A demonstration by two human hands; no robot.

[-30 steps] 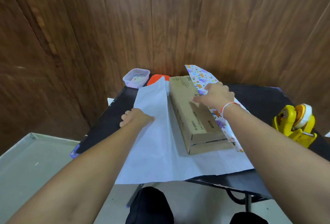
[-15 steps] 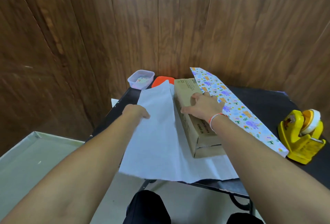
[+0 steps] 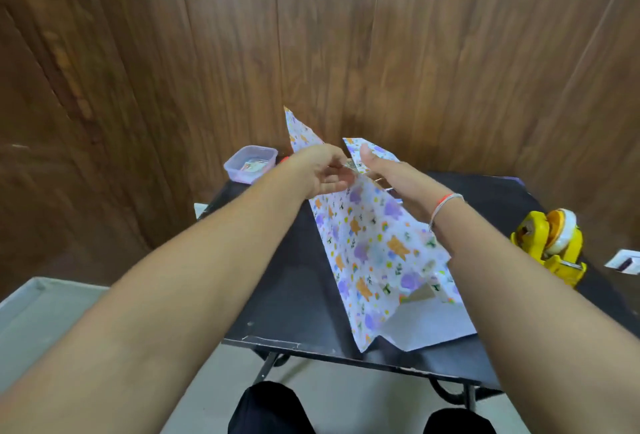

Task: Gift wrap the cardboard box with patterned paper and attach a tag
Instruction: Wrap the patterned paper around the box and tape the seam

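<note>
You had a single wide-angle camera on your head, and it looked forward and down over your own forearms. It sat close above the near edge of the black surface (image 3: 287,298), which filled the middle of the view. A wood-panelled wall (image 3: 346,35) closed off 12 o'clock, bowed by the lens. Your knees showed at 6 o'clock, and floor at 7 o'clock. No second view shared the scene.

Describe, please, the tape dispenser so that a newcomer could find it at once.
Start at the black table in front of the wood-panelled wall and look to its right edge. The tape dispenser stands there, right of the patterned paper; it is the only bright yellow thing, carrying an orange-cored roll.
</note>
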